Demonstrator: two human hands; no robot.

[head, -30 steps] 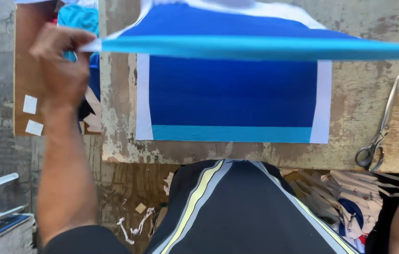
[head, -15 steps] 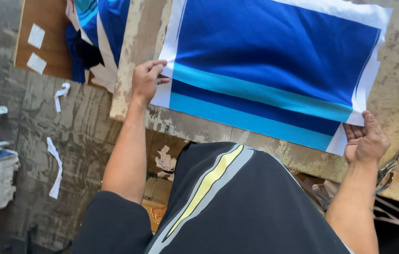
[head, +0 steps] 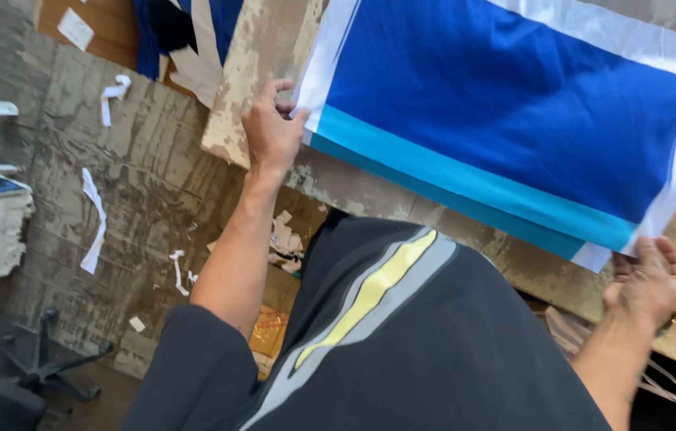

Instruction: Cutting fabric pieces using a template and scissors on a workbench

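Cloth first: a rectangular fabric panel of royal blue with a turquoise band along its near edge and white borders [head: 513, 112] lies spread on a worn, paint-flaked wooden worktable [head: 262, 72]. I see the left hand [head: 272, 132] closed on the panel's near-left white corner, fingers curled over the edge. The right hand [head: 647, 281] sits at the near-right corner, under the white border, fingers spread; I cannot tell whether it pinches the cloth or only supports it. The two hands are well apart, one at each end of the near edge.

I judge the step as squaring or smoothing the panel on the table, with the near edge held taut between the corners. A next move would call for even tension from both hands so the turquoise band stays straight and unwrinkled.

Edges: the panel's near edge runs close to the table's front lip; the left corner lies near the table's corner. The dark shirt with yellow and grey stripe [head: 386, 319] stands just beside that lip. Beyond the left end, more blue fabric pieces [head: 154, 36] are piled. White cloth scraps [head: 92, 219] litter the floor below.
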